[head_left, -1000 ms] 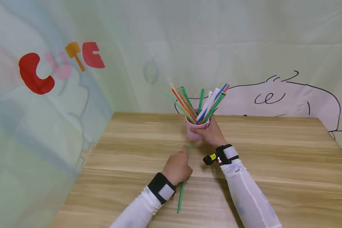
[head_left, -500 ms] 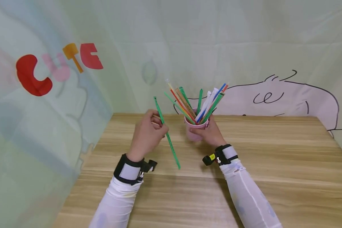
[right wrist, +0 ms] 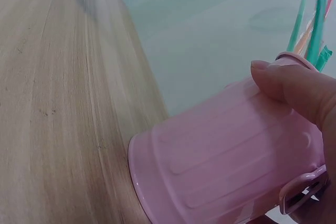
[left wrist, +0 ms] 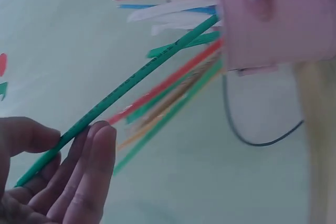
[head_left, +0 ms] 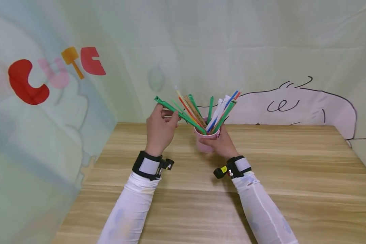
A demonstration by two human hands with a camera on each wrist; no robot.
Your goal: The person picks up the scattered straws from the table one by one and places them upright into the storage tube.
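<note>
My left hand [head_left: 160, 130] pinches a green paper-wrapped straw [left wrist: 126, 85] between thumb and fingers. The straw slants down to the right, its far end at the mouth of a small pink bucket [right wrist: 226, 140]. Around the bucket's side my right hand [head_left: 225, 145] is wrapped, with the thumb [right wrist: 283, 82] near the rim. Several straws stand fanned out in the bucket, among them a brown one [head_left: 195, 111], white ones [head_left: 218, 112] and a green one [head_left: 225, 115]. Whether the held straw's tip is inside the rim cannot be told exactly.
The bucket stands on a wood-grain table [head_left: 183, 203], toward its back edge. Behind it hangs a pale green printed cloth [head_left: 201, 44] with a cartoon figure. Coloured letters [head_left: 27, 81] mark the cloth on the left.
My left hand has lifted the green straw off the table, turned it, and brought its end to the bucket's mouth. The right hand has kept its grip on the bucket.
</note>
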